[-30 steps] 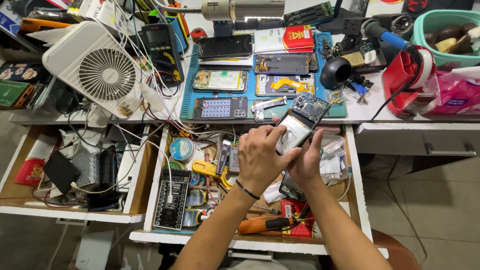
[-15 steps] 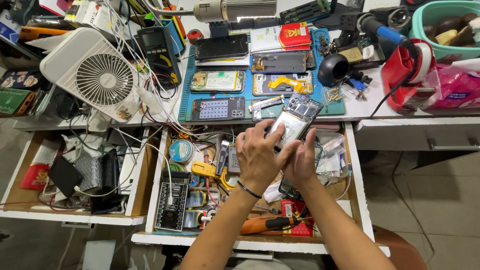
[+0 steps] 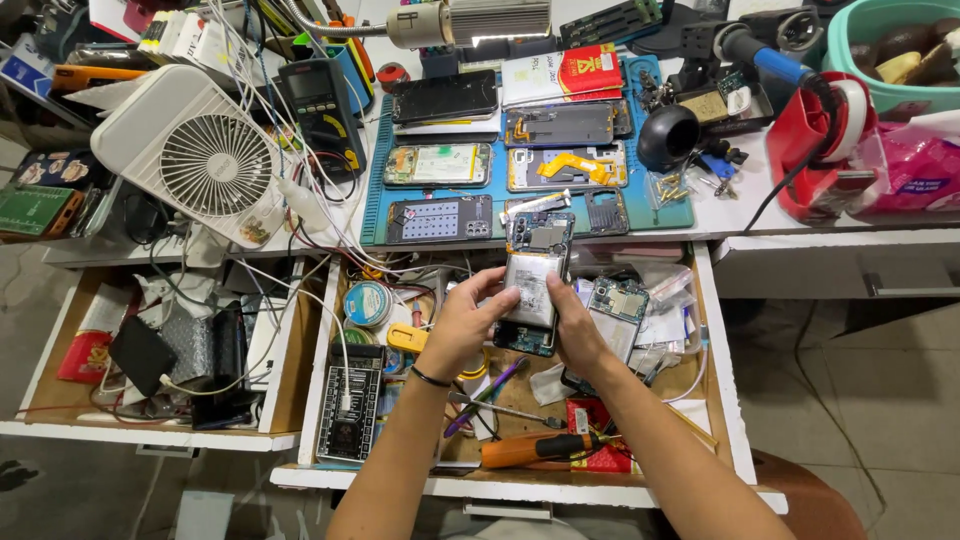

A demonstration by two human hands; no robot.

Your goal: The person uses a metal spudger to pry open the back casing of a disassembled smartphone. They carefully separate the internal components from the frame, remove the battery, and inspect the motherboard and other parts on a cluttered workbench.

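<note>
Both grips grasp opened phone [image 3: 533, 285]: left hand [image 3: 462, 322], right hand [image 3: 575, 330], over cluttered drawer [image 3: 722, 400]; orange screwdriver [image 3: 540, 448] below wrists.

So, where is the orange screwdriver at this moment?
In the head view, the orange screwdriver lies in the open drawer, near its front edge, under the right forearm and beside a red packet.

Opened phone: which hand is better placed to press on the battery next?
Left, probably. The left hand has its thumb lying on the silver battery of the opened phone, while the right hand grips the phone's right edge from the side, steadying it over the open drawer.
</note>
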